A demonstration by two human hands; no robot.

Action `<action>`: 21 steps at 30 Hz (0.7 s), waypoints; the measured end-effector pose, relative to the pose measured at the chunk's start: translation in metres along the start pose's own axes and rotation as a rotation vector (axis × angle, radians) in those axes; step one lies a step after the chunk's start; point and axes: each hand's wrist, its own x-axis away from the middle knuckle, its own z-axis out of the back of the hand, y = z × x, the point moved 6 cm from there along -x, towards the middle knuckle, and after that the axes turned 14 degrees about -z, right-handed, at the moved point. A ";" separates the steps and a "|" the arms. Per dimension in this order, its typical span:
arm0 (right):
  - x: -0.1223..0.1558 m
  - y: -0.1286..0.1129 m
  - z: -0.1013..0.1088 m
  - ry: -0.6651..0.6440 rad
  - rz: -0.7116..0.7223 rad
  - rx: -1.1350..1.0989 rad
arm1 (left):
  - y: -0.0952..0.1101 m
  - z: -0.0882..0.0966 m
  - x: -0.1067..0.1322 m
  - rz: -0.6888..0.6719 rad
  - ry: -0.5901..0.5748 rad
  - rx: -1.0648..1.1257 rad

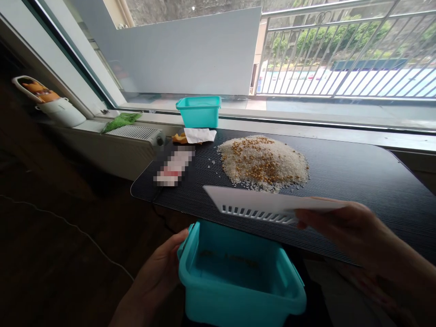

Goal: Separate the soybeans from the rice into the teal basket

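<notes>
My left hand (160, 268) grips the left side of a teal plastic bin (238, 277) held below the near edge of the black table (357, 181); a few yellowish grains lie on the bin's bottom. My right hand (354, 236) holds a white slotted tray (265, 204) by its right end, tilted over the bin. On the table behind the tray lies a heap of white rice mixed with yellow beans (264, 163).
A second teal bin (199, 111) stands at the table's far edge by the window. White paper (200, 135) and a blurred pink-white packet (173, 168) lie left of the heap. A white radiator (132, 134) and a white appliance (61, 111) are at left.
</notes>
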 end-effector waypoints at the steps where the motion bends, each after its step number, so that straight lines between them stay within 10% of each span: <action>1: 0.002 0.008 0.017 0.079 -0.041 0.001 | -0.004 -0.003 0.000 0.010 -0.010 0.010; 3: 0.008 0.027 0.055 0.297 -0.133 0.065 | -0.014 -0.013 0.002 0.055 -0.038 0.034; 7: 0.017 0.057 0.087 0.301 -0.262 0.199 | -0.035 -0.033 0.003 0.159 -0.093 0.061; 14: 0.025 0.059 0.077 0.435 -0.218 0.039 | -0.047 -0.045 0.004 0.214 -0.112 0.069; 21: 0.023 0.053 0.067 0.284 -0.188 -0.035 | -0.046 -0.038 0.002 0.202 -0.100 0.037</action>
